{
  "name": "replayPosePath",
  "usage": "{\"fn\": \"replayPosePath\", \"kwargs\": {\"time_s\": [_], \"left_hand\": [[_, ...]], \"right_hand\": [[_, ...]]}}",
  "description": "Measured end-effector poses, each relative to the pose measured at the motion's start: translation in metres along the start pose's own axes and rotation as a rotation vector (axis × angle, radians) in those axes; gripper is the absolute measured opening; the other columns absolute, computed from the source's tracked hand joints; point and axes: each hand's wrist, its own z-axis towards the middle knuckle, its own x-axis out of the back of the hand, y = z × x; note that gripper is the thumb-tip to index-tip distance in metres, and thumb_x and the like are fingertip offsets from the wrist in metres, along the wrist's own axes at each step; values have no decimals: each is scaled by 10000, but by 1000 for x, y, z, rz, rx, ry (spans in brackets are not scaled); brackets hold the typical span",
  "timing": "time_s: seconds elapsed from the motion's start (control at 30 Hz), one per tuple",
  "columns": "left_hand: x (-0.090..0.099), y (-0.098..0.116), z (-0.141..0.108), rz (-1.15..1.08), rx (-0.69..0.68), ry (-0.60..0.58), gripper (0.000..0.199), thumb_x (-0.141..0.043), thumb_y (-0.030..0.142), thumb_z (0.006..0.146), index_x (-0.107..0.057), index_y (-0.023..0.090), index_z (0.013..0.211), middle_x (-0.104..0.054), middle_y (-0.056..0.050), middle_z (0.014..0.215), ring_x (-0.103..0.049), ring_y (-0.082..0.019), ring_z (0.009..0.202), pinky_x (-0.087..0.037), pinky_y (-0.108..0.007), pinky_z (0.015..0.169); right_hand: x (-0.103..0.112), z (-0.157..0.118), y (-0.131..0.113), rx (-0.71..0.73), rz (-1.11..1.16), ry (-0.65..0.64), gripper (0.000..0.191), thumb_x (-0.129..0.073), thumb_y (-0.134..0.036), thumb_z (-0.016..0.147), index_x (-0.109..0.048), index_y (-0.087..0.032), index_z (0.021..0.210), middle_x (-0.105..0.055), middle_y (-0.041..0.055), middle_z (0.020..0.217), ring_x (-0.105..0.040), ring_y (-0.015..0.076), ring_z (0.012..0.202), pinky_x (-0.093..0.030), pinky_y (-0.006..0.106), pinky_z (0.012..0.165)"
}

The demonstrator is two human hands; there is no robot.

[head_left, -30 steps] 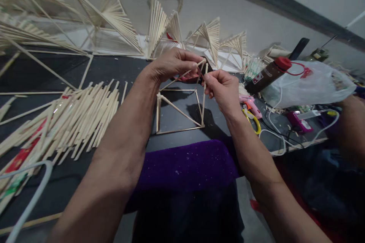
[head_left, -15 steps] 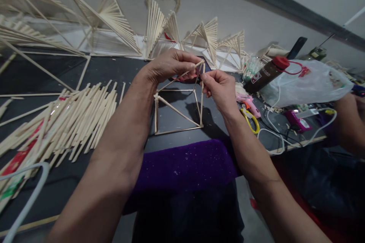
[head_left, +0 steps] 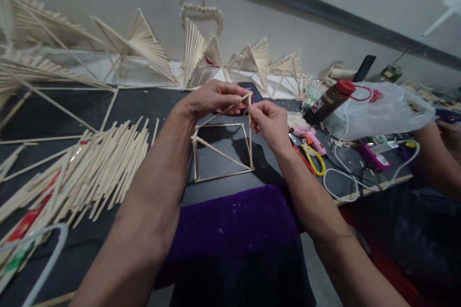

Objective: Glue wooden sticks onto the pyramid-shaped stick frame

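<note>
A small frame of thin wooden sticks stands on the dark table in front of me, with slanting sticks meeting at a raised corner. My left hand pinches a slanting stick close to that corner, thumb and fingers together. On the other side, my right hand is closed with its fingertips at the upright stick, just below the top. Whether it also grips something tiny there is hidden. Behind my hands a phone lies near the finished stick models.
Loose wooden sticks are heaped at left. Twisted stick models line the wall. At right are a pink glue gun, yellow-handled scissors, a bottle, a plastic bag and a white cable. Another person's arm shows far right.
The camera view has tilted up, so everything sits lower in the picture. Both hands remain at the frame's top corner with nearly the same hold.
</note>
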Motion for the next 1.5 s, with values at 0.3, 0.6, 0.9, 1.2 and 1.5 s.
{"fn": "replayPosePath", "kwargs": {"time_s": [0.3,0.6,0.9,1.2,1.5], "left_hand": [[5,1,-2,67,37,-3,405,-768,359,759,-757,159,1111,-715,-62,805,-601,-115,672,-468,-239,639],[0,12,-4,72,83,24,390,-815,403,699,-791,170,1011,-673,-28,694,-562,-115,649,-448,-242,638],[0,13,-3,52,109,24,315,-816,345,709,-799,190,982,-708,-43,774,-571,-119,663,-474,-255,671],[-1,14,-3,35,100,15,296,-814,325,723,-799,191,987,-699,-36,747,-573,-116,666,-468,-243,663],[1,10,-4,67,101,19,336,-797,338,744,-783,206,1053,-713,-46,794,-598,-130,701,-484,-263,689]], "right_hand": [[-5,-1,-4,-31,23,1,274,-631,-409,849,-627,-169,717,-546,-48,511,-468,78,457,-369,200,495],[-7,1,-8,-41,37,-10,266,-604,-400,850,-624,-176,709,-559,-43,544,-494,90,500,-388,209,528],[-8,3,-5,-32,-14,0,221,-595,-357,851,-654,-186,724,-604,-22,580,-533,110,546,-396,212,533],[-9,2,-8,-28,-4,14,212,-596,-327,852,-652,-184,704,-610,-23,584,-545,112,562,-393,209,543],[-7,1,-8,26,-66,37,237,-585,-333,859,-653,-193,679,-615,-21,583,-558,120,573,-421,228,599]]}}
